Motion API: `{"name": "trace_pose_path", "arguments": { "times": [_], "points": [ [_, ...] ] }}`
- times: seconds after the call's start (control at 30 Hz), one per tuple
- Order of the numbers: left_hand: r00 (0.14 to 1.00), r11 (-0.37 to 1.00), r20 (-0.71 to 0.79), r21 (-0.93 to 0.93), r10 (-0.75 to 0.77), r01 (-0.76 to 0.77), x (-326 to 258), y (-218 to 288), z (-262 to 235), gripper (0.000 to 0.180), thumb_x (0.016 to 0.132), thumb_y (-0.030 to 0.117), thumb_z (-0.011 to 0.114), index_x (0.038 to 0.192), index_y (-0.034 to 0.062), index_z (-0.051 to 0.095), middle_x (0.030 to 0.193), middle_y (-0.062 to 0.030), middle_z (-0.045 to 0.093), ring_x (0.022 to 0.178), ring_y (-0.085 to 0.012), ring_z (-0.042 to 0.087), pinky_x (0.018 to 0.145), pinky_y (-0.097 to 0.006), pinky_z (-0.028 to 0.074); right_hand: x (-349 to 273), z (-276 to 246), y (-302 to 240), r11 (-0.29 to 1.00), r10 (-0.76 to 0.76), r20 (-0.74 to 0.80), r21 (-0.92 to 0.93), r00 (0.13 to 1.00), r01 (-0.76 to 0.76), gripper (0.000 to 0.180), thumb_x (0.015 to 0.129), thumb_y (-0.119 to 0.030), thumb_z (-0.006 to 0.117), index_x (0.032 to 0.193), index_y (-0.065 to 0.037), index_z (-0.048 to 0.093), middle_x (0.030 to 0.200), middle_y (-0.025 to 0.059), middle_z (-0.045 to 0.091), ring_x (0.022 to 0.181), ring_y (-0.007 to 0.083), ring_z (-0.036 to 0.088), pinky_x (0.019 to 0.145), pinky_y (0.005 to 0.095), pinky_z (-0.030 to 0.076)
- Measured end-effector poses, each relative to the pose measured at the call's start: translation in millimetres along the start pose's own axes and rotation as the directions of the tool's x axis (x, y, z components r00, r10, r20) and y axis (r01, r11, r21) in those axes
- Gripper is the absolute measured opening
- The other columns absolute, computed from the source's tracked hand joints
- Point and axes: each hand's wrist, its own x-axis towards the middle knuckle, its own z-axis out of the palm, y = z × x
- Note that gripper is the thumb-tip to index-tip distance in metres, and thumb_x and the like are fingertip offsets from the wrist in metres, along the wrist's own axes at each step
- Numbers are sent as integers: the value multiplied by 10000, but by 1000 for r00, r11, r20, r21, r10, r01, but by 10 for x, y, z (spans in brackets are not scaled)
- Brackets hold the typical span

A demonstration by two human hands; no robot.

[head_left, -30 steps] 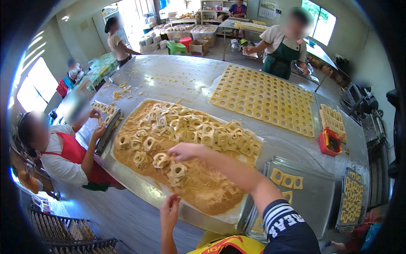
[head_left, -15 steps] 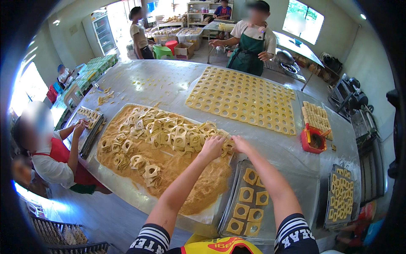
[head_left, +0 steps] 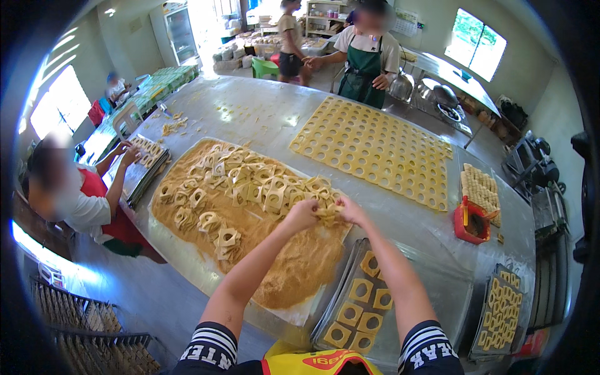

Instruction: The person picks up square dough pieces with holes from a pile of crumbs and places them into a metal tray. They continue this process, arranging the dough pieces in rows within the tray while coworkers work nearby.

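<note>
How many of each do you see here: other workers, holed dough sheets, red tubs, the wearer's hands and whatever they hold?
Other workers: 4
Holed dough sheet: 1
Red tub: 1
Wearer's left hand and right hand: 2
Dough piece pinched between them: 1
Total: 9

This is a commercial bakery or food-production kitchen. A long stainless-steel table carries a big rolled dough sheet punched with rows of holes, a heap of crumb coating with cut pastry squares, and metal baking trays. Several aproned workers stand around, with pots on a side counter and a glass-door fridge behind.
</note>
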Motion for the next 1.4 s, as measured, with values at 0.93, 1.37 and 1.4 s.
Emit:
{"name": "trace_pose_path", "arguments": {
  "times": [0.93,1.37,1.4],
  "points": [
    [791,947,-576,89,-205,310,-2669,515,-18,342,805,182,712,1084,16,604,1059,-171,618,1016,-362,575,875,-443,468,-1056,490,-1193,861,-271,298,-349,915,369,193,755,-73,631,945,-39,640,942,197,647,935,358,634,801,435,512],
    [933,955,-318,183,-165,232,-1562,-242,-91,180,819,165,680,954,48,695,909,-137,667,887,-340,624,797,-410,500,-715,896,-664,787,-303,207,-496,930,367,243,765,-136,690,991,-51,665,877,171,683,813,326,655,728,377,522],
    [909,954,-348,106,-230,282,-1606,-250,-130,154,822,155,675,914,34,697,880,-136,670,855,-316,633,779,-404,503,-707,828,-856,883,-245,220,-352,944,311,231,785,-130,689,999,-47,667,879,152,694,789,294,660,705,357,520]
  ]
}}
